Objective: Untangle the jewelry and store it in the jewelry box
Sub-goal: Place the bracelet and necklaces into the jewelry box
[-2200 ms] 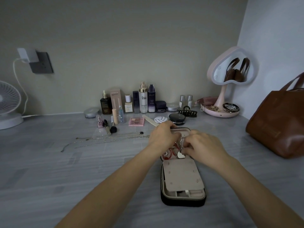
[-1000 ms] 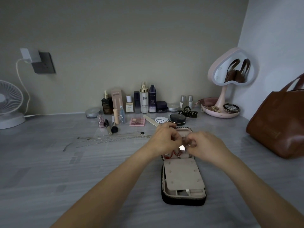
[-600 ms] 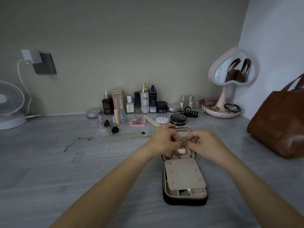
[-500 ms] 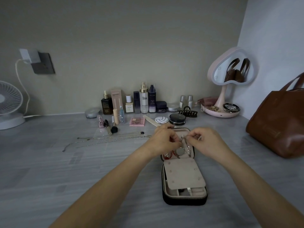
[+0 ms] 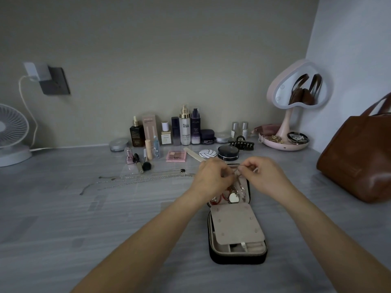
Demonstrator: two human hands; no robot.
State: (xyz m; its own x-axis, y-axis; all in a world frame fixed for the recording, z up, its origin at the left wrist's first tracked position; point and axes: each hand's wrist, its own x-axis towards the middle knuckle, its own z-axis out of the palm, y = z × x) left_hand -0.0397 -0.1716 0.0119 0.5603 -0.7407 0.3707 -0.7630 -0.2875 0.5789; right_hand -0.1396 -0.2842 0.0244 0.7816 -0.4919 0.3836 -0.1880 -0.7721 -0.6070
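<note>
An open black jewelry box [image 5: 237, 255] with a beige lining lies on the grey table, a beige flap covering its near half. Over its far half, my left hand [image 5: 212, 178] and my right hand [image 5: 264, 176] pinch a silver chain between them. A round silver pendant [image 5: 233, 197] hangs from the chain just above the box. A red piece [image 5: 220, 197] lies in the far half beside the pendant. Several thin silver necklaces [image 5: 137, 178] lie stretched out on the table to the left.
Cosmetic bottles [image 5: 185, 125] and small makeup items line the back wall. A black compact [image 5: 228, 152] and a hair claw [image 5: 241, 143] sit just beyond the box. A pink heart-shaped mirror [image 5: 296, 96] stands back right, a brown bag [image 5: 359, 155] at right, a white fan [image 5: 10, 134] far left.
Both hands have risen a little over the far half of the box and drawn slightly apart. The pendant, held at the fingers before, now hangs lower on the chain.
</note>
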